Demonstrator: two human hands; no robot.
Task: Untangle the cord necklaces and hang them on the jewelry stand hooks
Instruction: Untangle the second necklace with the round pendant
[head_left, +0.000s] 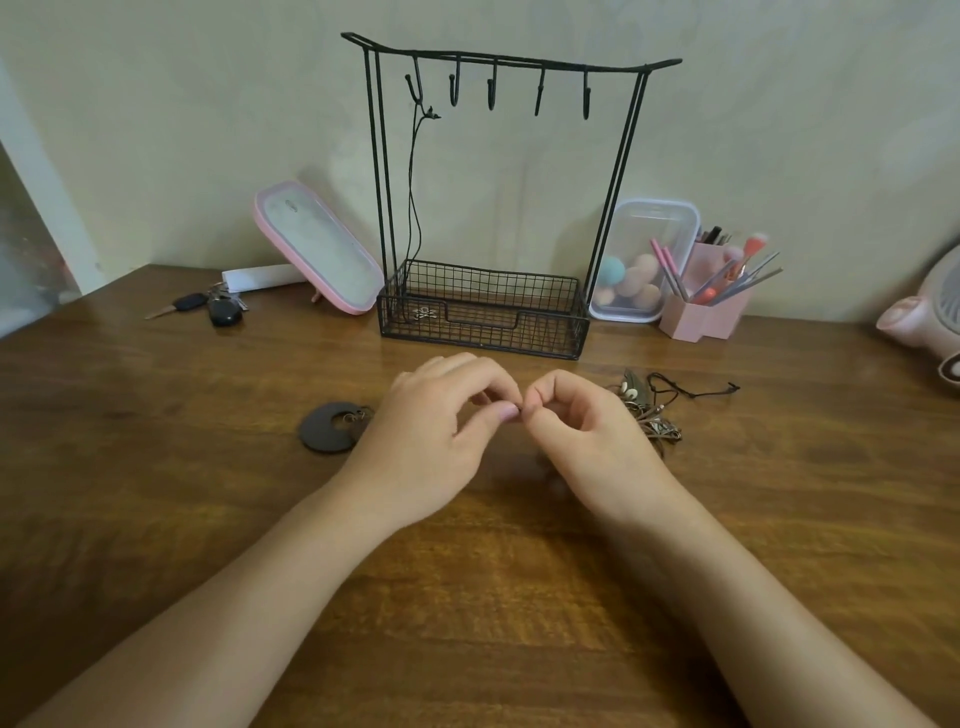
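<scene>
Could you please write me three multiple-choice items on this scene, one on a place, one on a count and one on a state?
1. Where does the tangled necklace pile lie?
A. in the clear box
B. on the keys
C. on the table beside the right hand

2. How many hooks does the jewelry stand have?
A. three
B. five
C. seven

3. What are the left hand and right hand doing?
A. pinching a small item between them
B. lying flat on the wood
C. lifting the stand

Answers:
1 C: the pile lies on the wood just right of the right hand.
2 B: five hooks hang from the top bar.
3 A: the fingertips of both hands meet on the item, which is too small to identify.
</scene>
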